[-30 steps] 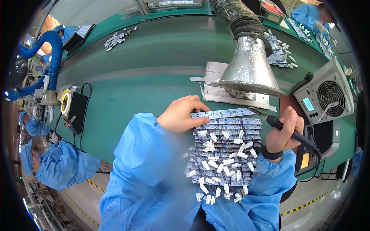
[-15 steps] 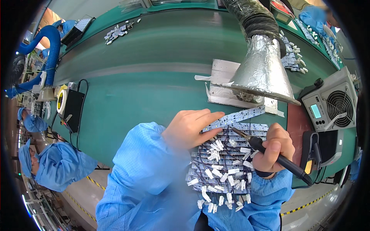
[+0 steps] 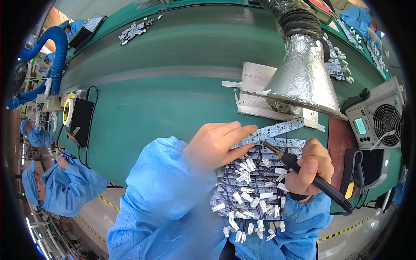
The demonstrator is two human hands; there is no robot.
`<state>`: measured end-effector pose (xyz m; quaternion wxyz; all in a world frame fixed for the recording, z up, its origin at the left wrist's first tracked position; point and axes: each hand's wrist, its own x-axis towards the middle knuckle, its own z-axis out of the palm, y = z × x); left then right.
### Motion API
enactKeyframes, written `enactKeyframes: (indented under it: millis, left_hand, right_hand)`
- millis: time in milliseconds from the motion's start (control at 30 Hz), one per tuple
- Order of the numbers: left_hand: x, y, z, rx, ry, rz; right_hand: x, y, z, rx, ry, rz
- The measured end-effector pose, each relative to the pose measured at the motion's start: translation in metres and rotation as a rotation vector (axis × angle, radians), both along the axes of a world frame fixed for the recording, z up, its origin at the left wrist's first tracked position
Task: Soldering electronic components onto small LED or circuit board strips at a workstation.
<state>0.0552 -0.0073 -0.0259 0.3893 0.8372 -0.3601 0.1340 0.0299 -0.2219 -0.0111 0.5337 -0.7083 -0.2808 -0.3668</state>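
Between the thumb and fingers of my left hand point(image 3: 219, 144) is the left end of a narrow LED circuit board strip point(image 3: 281, 128), slanting up to the right. My right hand point(image 3: 311, 167) is closed around the black handle of a soldering iron point(image 3: 331, 194). Its tip points left and lies at or very near the strip's lower edge, close to my left fingertips; contact is hard to tell. Below lies a stack of similar LED boards point(image 3: 225, 190) in rows, with dark wires ending in white connectors point(image 3: 247, 196). Part of the stack is hidden behind my hands.
A foil-covered fume hood point(image 3: 305, 78) hangs over a pale board point(image 3: 255, 78) beyond the strip. At right stand a soldering station point(image 3: 375, 119) and an iron holder point(image 3: 355, 173). A black box point(image 3: 81, 121) sits at left. Co-workers in blue point(image 3: 69, 186) are nearby.
The whole view has shifted slightly, with bench things a little to the right or higher. My hands keep the same hold on the strip and the soldering iron. A co-worker's hand at left has risen.
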Motion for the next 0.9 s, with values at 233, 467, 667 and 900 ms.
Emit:
enactKeyframes:
  millis: [233, 467, 667, 900]
  left_hand:
    - [-0.0002, -0.0003, 0.0015, 0.011, -0.003, 0.008]
    - [-0.0009, -0.0003, 0.0003, 0.006, 0.011, 0.000]
    - [-0.0003, 0.0006, 0.0003, 0.026, 0.023, -0.007]
    - [-0.0014, 0.0037, 0.0014, 0.013, 0.035, 0.011]
  right_hand:
    - [-0.0002, -0.0006, -0.0005, -0.001, -0.007, 0.005]
    - [-0.0006, -0.0007, -0.0005, 0.002, 0.000, 0.009]
    - [-0.0003, -0.0006, -0.0003, 0.000, 0.009, 0.010]
    - [-0.0008, 0.0001, 0.0008, 0.011, 0.019, 0.010]
